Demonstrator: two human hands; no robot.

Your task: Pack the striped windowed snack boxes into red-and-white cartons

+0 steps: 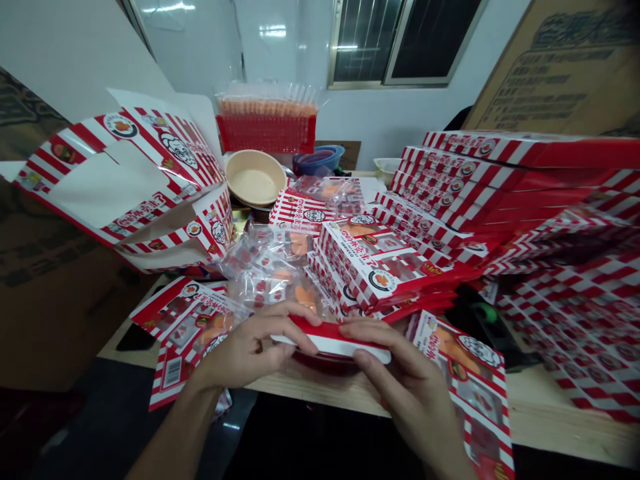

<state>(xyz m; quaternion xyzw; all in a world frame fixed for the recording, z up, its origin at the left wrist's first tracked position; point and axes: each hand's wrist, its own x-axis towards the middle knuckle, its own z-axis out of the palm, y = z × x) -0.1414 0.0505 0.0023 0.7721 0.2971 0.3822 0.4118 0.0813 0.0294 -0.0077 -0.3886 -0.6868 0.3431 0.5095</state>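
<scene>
My left hand [245, 350] and my right hand [400, 380] both grip the ends of a flat red-and-white carton [333, 340] held edge-on above the table's front edge. Its red face is tilted up, and its white edge faces me. Nearest my left hand lie printed red-striped blister cards [193, 330]. Another striped card [470, 373] lies under my right wrist. Clear plastic bags of orange-and-red items [270, 270] are heaped just beyond the carton. A finished-looking striped box with a clear window [375, 263] rests at the pile's front.
Stacked striped boxes [505, 153] rise at the right, with loose striped sheets [585, 320] below them. A large open striped carton [145, 180] stands at the left. Behind are a beige bowl [255, 177], a red crate [266, 133], a blue bowl [317, 160], and a cardboard panel [560, 67].
</scene>
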